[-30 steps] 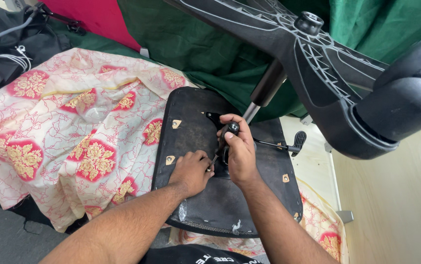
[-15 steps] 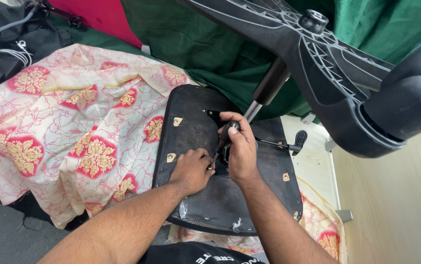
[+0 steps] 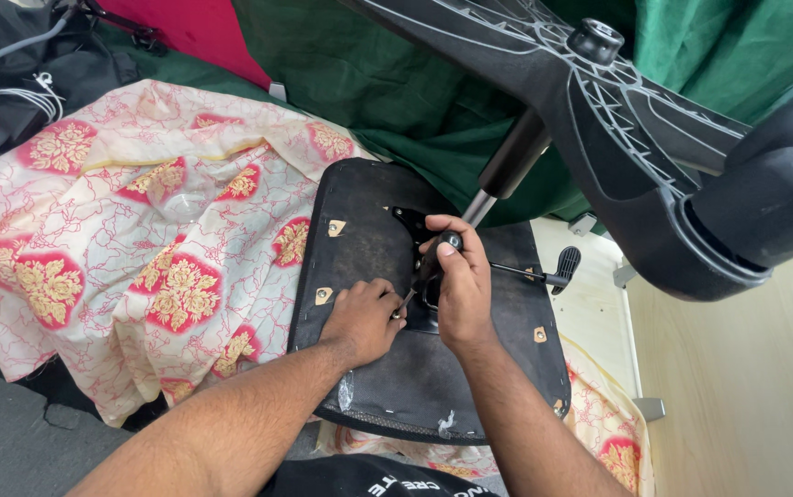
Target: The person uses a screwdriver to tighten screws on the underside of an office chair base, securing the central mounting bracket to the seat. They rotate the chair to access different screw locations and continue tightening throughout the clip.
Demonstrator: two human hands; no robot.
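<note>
Right hand (image 3: 463, 293) fisted around screwdriver (image 3: 426, 271), left hand (image 3: 364, 317) steadying tip.

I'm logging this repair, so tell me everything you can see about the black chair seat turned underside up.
The chair seat lies underside up on a floral cloth. Its black covering looks dusty and scuffed, with small brass-coloured plates near the corners. A dark mechanism with a lever sits at its middle. The left hand presses on it; the right hand holds a screwdriver there.

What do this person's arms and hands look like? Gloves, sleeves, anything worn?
Both forearms are bare, with no sleeves reaching them. The left hand and right hand wear no gloves; no rings or watch show. A black garment with pale lettering shows at the bottom edge.
</note>
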